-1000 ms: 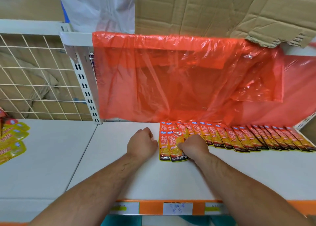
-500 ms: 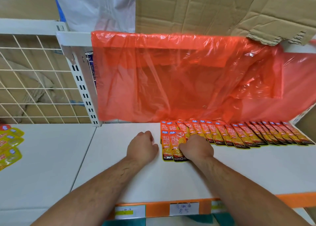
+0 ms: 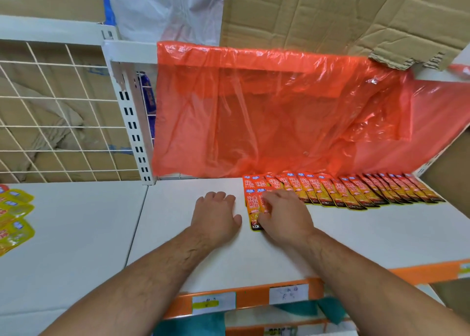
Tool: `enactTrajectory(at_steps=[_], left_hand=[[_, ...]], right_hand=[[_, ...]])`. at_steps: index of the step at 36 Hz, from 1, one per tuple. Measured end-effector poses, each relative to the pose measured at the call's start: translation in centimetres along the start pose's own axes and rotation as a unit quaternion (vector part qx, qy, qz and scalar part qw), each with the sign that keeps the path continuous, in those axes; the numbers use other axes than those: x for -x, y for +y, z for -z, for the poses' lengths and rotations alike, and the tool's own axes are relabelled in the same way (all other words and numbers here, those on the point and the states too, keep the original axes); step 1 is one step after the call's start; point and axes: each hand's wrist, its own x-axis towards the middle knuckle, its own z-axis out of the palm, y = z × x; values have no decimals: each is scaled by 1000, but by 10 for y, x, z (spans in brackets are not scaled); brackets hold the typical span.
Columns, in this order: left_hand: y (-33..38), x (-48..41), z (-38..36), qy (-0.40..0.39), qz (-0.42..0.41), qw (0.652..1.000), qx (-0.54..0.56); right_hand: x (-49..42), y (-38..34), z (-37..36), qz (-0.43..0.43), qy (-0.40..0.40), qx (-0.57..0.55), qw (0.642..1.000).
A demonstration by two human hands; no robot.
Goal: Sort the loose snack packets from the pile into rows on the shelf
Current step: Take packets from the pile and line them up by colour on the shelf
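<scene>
Orange foil snack packets: grips them with right hand, now covering more, squaring the row at its left end by white shelf back edge. Keeps left hand clenched, empty.

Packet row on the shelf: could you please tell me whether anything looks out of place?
Yes: two packets lie forward of the row, at its left end, under the right hand. The rest overlaps evenly.
</scene>
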Motion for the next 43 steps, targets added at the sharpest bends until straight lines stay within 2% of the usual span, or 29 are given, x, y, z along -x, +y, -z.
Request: enactTrajectory(at_steps=[8, 18, 26, 32, 43], left_hand=[[-34, 40, 14, -18, 34, 999, 1], [-68, 118, 44, 0, 145, 989, 1], [-94, 195, 54, 16, 255, 967, -14], [-118, 238, 65, 29, 307, 951, 4], [-216, 282, 84, 46, 354, 934, 1]], right_hand=[[14, -49, -8, 61, -57, 2, 997], [35, -107, -7, 165, -89, -36, 982], [61, -161, -18, 239, -106, -76, 962], [75, -206, -24, 287, -123, -81, 946], [72, -324, -41, 348, -129, -56, 927]])
